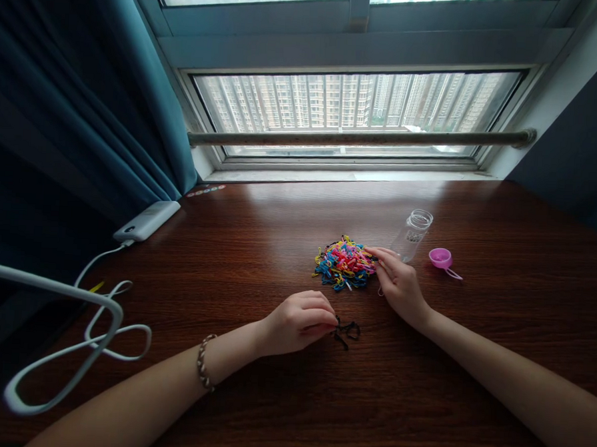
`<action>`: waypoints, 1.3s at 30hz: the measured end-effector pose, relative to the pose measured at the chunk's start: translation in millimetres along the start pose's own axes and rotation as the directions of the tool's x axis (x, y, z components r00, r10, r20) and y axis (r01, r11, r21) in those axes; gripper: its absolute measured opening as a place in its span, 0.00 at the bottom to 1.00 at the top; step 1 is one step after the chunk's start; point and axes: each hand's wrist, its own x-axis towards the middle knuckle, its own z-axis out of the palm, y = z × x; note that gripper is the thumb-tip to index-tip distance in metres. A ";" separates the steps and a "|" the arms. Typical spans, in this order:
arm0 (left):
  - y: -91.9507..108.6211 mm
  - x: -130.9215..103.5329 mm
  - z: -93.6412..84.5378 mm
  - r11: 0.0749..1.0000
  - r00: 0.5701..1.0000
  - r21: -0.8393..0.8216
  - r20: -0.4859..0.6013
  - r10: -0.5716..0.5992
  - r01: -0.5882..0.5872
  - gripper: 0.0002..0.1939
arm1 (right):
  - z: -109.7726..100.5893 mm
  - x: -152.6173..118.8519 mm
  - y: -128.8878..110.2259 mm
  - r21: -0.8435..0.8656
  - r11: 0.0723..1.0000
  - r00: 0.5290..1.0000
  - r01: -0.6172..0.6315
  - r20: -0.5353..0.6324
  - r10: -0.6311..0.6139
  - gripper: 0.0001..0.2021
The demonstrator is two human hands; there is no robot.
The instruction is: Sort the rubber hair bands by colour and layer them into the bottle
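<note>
A heap of small multicoloured elastic hair bands lies on the brown wooden table. My right hand reaches to the heap's right edge, its fingers stretched out and the fingertips touching the bands. Nearer to me, my left hand is closed in a pinch at a few black hair bands, which trail onto the table to the right of the fingertips. Just behind my right hand is a clear bottle without a lid, its lower end partly hidden. A pink cap with a loop sits to its right.
On the left, a white power bank rests by the blue curtain, with a looped white cable running in front. A window with a horizontal rail stands behind the table. A small yellow item lies near the cable.
</note>
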 end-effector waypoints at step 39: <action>-5.7 0.6 0.6 0.998 0.997 0.053 0.079 0.018 -0.022 0.05 | -3.6 -8.7 -22.4 0.116 0.963 0.960 0.243 0.117 -0.256 0.08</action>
